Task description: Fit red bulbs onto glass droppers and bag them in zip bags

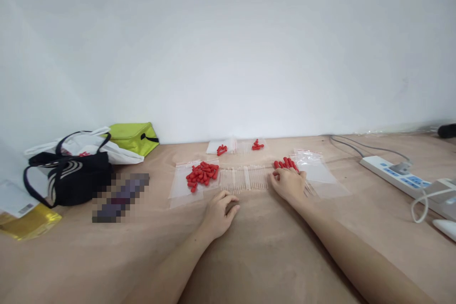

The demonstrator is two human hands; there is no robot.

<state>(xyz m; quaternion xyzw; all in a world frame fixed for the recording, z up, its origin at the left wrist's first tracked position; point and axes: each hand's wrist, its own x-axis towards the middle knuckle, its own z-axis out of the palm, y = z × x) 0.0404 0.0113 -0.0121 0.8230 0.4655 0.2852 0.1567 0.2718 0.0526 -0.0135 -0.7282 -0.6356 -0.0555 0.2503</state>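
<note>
Nearest, just on the near side of the row of slender pale rods (254, 178), the left hand (221, 213) is found with fingers loosely curled and thumb held apart; no item is seen in it. At the row's right end, the right hand (290, 183) is bent low, its fingertips partly hidden (whether a rod is pinched there cannot be told). The row itself is laid out side by side on the brown table (270, 256). The rods are judged light, stiff, apt to roll and easily snapped; each is best taken at mid-length between two fingertips, lightly. Left of the row, a heap of red caps (203, 174) is noted on a clear bag (178, 186). Right of it, a smaller red cluster (286, 163) is partly screened by the right hand, with loose rods (309, 189) near a second clear bag (326, 178). The caps are judged light, soft and grippy, best pinched by their sides. Rods could be dragged by the limp bag edges. Well right of the row a power strip (399, 175) is recorded; well left, a black bag (85, 179). Beyond the row, two small red groups (221, 150) are observed before the pale wall (249, 57).
</note>
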